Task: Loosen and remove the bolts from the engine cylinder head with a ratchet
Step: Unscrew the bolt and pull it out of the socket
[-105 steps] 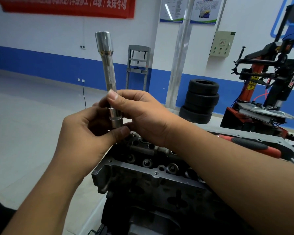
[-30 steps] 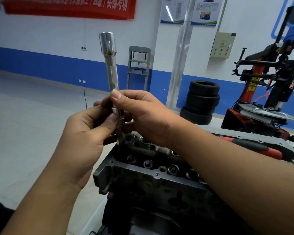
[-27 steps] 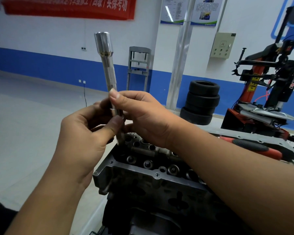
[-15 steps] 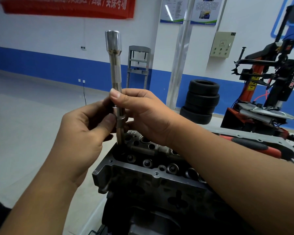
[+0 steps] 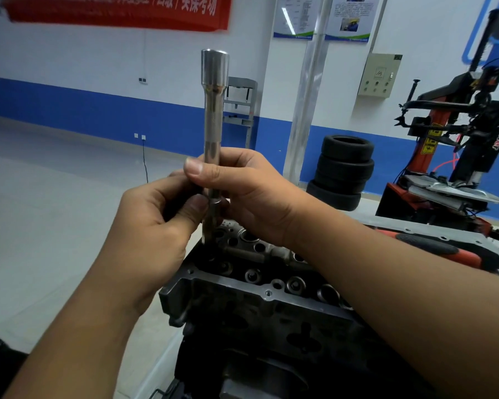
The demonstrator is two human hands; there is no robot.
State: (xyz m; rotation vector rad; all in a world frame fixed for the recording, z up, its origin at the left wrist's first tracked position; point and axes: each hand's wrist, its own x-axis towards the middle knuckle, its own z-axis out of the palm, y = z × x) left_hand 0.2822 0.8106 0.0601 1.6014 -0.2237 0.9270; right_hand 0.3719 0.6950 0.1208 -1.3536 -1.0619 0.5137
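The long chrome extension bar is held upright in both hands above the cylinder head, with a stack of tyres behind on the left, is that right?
Not quite: the head view shows the stack of tyres behind on the right. Otherwise yes: the left hand and right hand hold the extension bar upright above the cylinder head.

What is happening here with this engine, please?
A person holds a long socket extension upright above the cylinder head. The right hand grips its shaft and the left hand pinches the lower end, where a bolt hangs. A red-handled tool lies on the bench behind.
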